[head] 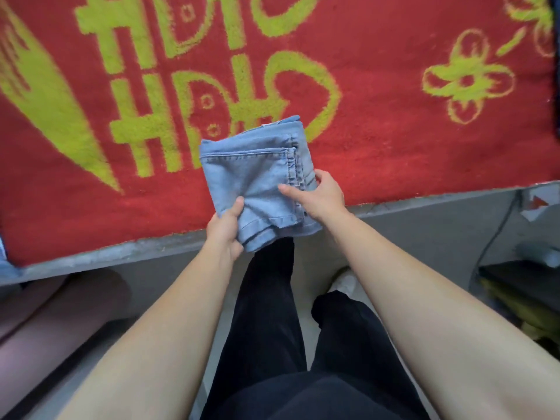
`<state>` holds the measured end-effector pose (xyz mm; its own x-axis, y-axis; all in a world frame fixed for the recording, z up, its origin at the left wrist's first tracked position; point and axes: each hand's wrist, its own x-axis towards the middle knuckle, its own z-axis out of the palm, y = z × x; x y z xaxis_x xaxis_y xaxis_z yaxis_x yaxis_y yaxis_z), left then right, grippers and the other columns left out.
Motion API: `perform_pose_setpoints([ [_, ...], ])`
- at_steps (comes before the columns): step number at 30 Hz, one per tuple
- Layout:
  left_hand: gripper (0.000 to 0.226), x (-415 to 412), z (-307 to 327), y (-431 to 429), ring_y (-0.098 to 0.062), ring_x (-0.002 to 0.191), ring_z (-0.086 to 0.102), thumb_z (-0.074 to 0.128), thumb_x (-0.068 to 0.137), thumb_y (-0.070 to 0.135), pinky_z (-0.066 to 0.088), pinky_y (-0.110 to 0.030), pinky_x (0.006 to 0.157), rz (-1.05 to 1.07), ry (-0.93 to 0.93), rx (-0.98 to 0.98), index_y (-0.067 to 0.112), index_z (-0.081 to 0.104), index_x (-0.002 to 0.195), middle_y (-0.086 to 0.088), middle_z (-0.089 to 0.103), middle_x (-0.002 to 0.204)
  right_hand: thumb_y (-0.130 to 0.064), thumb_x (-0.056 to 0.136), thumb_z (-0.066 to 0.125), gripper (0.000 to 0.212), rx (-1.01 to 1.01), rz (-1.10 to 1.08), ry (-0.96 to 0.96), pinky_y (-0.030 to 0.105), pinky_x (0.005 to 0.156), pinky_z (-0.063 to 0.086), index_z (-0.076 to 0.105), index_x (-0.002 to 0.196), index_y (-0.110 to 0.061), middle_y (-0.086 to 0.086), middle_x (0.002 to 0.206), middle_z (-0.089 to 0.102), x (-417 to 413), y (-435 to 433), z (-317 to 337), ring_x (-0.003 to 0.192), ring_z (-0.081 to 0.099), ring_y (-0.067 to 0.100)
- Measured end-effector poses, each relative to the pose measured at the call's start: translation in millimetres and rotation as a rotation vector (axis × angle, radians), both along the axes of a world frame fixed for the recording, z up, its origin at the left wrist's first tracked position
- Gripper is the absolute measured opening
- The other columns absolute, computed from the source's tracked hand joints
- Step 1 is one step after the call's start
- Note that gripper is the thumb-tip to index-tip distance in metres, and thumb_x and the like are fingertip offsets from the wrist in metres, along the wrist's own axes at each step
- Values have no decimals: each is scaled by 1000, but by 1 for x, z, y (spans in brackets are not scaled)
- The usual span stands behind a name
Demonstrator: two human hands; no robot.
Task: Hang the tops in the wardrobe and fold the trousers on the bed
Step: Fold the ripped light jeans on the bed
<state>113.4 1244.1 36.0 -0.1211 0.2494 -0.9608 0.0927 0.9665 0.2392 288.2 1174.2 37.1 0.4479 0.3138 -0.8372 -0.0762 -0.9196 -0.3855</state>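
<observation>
The left hand (225,228) pinches the near left corner of the folded trousers (257,177), thumb on top. The right hand (321,197) grips their right side. The pale blue denim bundle, thick and almost square with stitched hems, is at the near edge of the bed (121,253), over a fluffy red blanket (394,140). This pair looks fully folded; whether it rests there I cannot tell. No tops or wardrobe show.
</observation>
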Motion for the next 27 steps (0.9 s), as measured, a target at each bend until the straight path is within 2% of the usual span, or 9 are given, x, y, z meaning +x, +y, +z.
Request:
perform_pose_setpoints([
  [3,56,3,3,17,-28,106,67,84,75,27,54,-43,93,-337,263,112,7,62,122,-13,67,120,-48,72,82,64,0,211,-102,39,99,46,59,125,-21,3,124,65,16,10,-4,118,58,24],
  [5,99,11,8,39,-31,128,47,90,59,38,43,-44,104,-868,591,267,15,40,141,-14,47,139,-47,77,78,51,11,331,-120,39,94,49,61,118,-22,6,119,65,21,11,-9,113,59,28],
  [7,129,28,16,63,-34,142,21,91,54,38,28,-50,111,-1332,704,525,24,10,153,-17,20,155,-46,79,76,48,19,347,-112,39,91,50,61,119,-24,8,118,64,21,9,-14,111,59,30],
  [12,123,107,22,100,-29,150,-12,78,70,24,8,-58,117,-2249,326,1050,29,-12,155,-11,-14,163,-60,70,77,74,-23,234,-89,38,93,47,49,132,-31,5,121,62,11,-3,-17,115,58,30],
  [14,122,143,16,101,-26,150,-12,76,73,22,9,-59,118,-2616,139,1068,25,-15,155,-7,-6,165,-66,61,80,86,-38,207,-53,40,92,49,47,133,-30,2,123,64,10,-7,-17,116,59,28],
  [16,134,169,9,99,-24,151,-2,85,68,32,13,-58,116,-2872,117,915,21,-18,154,-7,13,163,-68,55,83,93,-62,194,-28,38,87,48,46,131,-29,-2,124,64,13,-10,-17,115,59,26],
  [19,138,183,5,100,-27,140,29,92,58,37,31,-52,110,-2819,173,690,22,-3,157,-7,39,147,-65,49,87,87,-120,185,47,34,78,43,49,119,-31,-9,112,61,22,-7,-17,105,58,19],
  [24,69,152,21,105,-30,127,40,69,78,24,36,-49,99,-2590,335,836,32,45,141,-6,49,127,-52,42,87,54,-130,241,110,25,53,42,64,85,-27,-15,80,67,35,7,-6,74,62,5],
  [27,50,120,51,108,-30,111,49,64,73,27,36,-49,93,-2458,460,954,32,59,123,-5,56,110,-46,49,79,44,-68,400,18,23,53,42,70,85,-23,-9,78,70,39,22,14,81,68,15],
])
